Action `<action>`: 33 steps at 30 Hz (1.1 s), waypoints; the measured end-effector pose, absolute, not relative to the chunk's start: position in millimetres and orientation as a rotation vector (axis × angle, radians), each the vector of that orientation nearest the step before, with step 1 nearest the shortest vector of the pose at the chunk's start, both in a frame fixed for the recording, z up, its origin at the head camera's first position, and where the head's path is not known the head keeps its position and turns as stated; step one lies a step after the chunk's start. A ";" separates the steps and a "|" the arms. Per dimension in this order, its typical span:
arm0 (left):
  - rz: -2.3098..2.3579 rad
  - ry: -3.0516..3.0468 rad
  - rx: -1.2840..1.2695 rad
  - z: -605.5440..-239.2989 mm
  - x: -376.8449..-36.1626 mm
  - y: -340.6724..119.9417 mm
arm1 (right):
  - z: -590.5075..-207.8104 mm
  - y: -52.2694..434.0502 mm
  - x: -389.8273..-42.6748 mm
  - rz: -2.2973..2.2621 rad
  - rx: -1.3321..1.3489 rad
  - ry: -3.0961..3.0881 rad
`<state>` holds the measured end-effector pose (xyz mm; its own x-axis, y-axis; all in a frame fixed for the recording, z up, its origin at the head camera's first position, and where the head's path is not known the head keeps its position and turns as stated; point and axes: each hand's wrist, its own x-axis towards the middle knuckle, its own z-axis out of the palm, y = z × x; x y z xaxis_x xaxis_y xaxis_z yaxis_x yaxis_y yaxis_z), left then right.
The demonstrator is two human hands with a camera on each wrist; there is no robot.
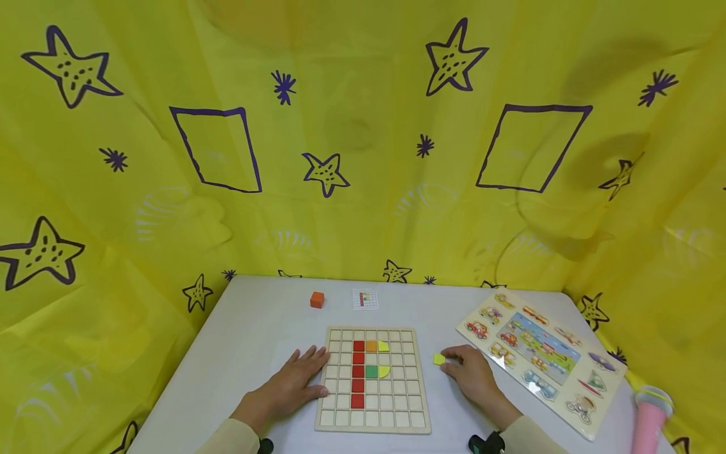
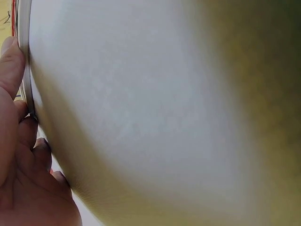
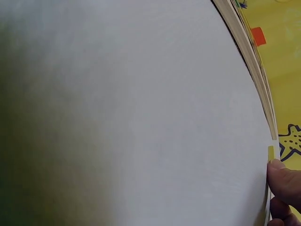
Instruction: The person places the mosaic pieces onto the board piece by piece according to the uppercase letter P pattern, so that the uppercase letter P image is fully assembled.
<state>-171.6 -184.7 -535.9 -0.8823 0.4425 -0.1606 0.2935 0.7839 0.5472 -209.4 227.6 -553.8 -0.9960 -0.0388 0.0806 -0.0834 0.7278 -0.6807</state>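
A wooden grid board (image 1: 371, 421) lies on the white table (image 1: 249, 340) in front of me. It holds a red column, an orange square, a green square and two yellow quarter pieces. My left hand (image 1: 292, 384) rests flat on the table with its fingers against the board's left edge (image 2: 26, 80). Right of the board, my right hand (image 1: 471, 372) has its fingertips on a small yellow piece (image 1: 439, 359), which lies on the table; that piece (image 3: 270, 153) also shows edge-on in the right wrist view.
An orange cube (image 1: 317, 299) and a small pattern card (image 1: 365, 299) lie at the table's far side. A vehicle peg puzzle (image 1: 539, 356) lies at the right, and a pink object (image 1: 649, 416) stands at the right corner. Yellow star-printed cloth (image 1: 363, 139) surrounds the table.
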 end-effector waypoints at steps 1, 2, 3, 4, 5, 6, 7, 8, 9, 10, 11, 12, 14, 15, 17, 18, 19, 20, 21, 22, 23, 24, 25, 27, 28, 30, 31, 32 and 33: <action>0.757 2.696 0.565 -536.0 -171.6 -184.7 | -553.2 227.4 -209.3 1.132 0.102 -2.865; 0.756 2.696 0.562 -536.0 -171.6 -184.8 | -552.5 227.1 -209.2 1.135 0.101 -2.865; 0.754 2.696 0.561 -536.0 -171.6 -184.8 | -551.9 226.9 -209.2 1.136 0.098 -2.865; 0.752 2.696 0.559 -536.1 -171.7 -184.8 | -551.6 226.9 -209.3 1.145 0.090 -2.865; 0.750 2.696 0.558 -536.2 -171.7 -184.9 | -551.3 226.9 -209.3 1.158 0.080 -2.860; 0.748 2.696 0.553 -536.4 -171.7 -184.8 | -551.1 227.1 -209.6 1.171 0.072 -2.853; 0.747 2.696 0.552 -536.6 -171.7 -184.7 | -550.8 227.2 -209.8 1.192 0.063 -2.842; 0.747 2.696 0.551 -536.6 -171.6 -184.7 | -551.0 227.4 -210.3 1.209 0.056 -2.832; 0.747 2.695 0.550 -536.5 -171.5 -184.6 | -551.0 227.6 -210.7 1.223 0.050 -2.823; 0.748 2.695 0.548 -536.3 -171.3 -184.6 | -551.0 227.5 -211.4 1.239 0.048 -2.811; 0.750 2.695 0.547 -536.1 -171.3 -184.5 | -551.1 227.3 -212.0 1.251 0.046 -2.800; 0.752 2.693 0.547 -535.9 -171.3 -184.5 | -551.2 227.0 -212.6 1.264 0.040 -2.791; 0.753 2.693 0.552 -535.4 -171.4 -184.7 | -551.5 226.0 -213.4 1.286 0.025 -2.774; 0.756 2.694 0.559 -535.1 -171.5 -184.8 | -551.5 225.3 -213.9 1.302 0.018 -2.762; 0.753 2.696 0.565 -535.0 -171.9 -185.1 | -551.0 223.3 -214.3 1.335 0.006 -2.739; 0.751 2.696 0.565 -534.7 -171.8 -185.2 | -550.6 222.2 -214.6 1.354 0.001 -2.726; 0.750 2.698 0.567 -534.9 -171.9 -185.4 | -550.1 220.9 -214.9 1.371 -0.002 -2.716; 0.751 2.698 0.568 -535.1 -172.0 -185.5 | -549.3 219.3 -215.2 1.385 -0.004 -2.707; 0.752 2.698 0.569 -535.4 -171.9 -185.6 | -548.4 217.6 -215.6 1.397 -0.008 -2.701; 0.750 2.697 0.565 -535.5 -171.8 -185.7 | -547.6 215.9 -216.0 1.406 -0.014 -2.697; 0.755 2.694 0.565 -535.4 -171.8 -185.6 | -547.0 214.1 -216.4 1.415 -0.020 -2.694; 0.757 2.692 0.565 -535.4 -171.7 -185.5 | -546.6 212.4 -217.0 1.421 -0.025 -2.690; 0.759 2.693 0.566 -535.8 -171.9 -185.4 | -545.8 210.6 -217.3 1.431 -0.030 -2.685; 0.757 2.692 0.564 -536.1 -172.1 -185.1 | -544.5 206.8 -218.0 1.446 -0.035 -2.674; 0.754 2.692 0.561 -536.4 -172.3 -184.9 | -543.5 204.7 -218.2 1.456 -0.034 -2.665; 0.746 2.693 0.558 -537.5 -172.9 -184.7 | -542.1 200.8 -218.7 1.483 -0.033 -2.645; 0.741 2.695 0.556 -538.0 -173.3 -184.7 | -540.9 198.6 -218.7 1.500 -0.031 -2.634; 0.738 2.696 0.555 -538.3 -173.5 -184.7 | -539.9 196.5 -218.9 1.511 -0.025 -2.625; 0.737 2.697 0.556 -538.4 -173.6 -184.9 | -538.7 194.2 -219.0 1.533 -0.024 -2.612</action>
<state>-173.6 -184.9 -538.4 -0.8835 0.4354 -0.1728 0.2871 0.7948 0.5347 -219.0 194.2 -538.7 -0.9935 0.0705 0.0894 -0.0436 0.4891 -0.8711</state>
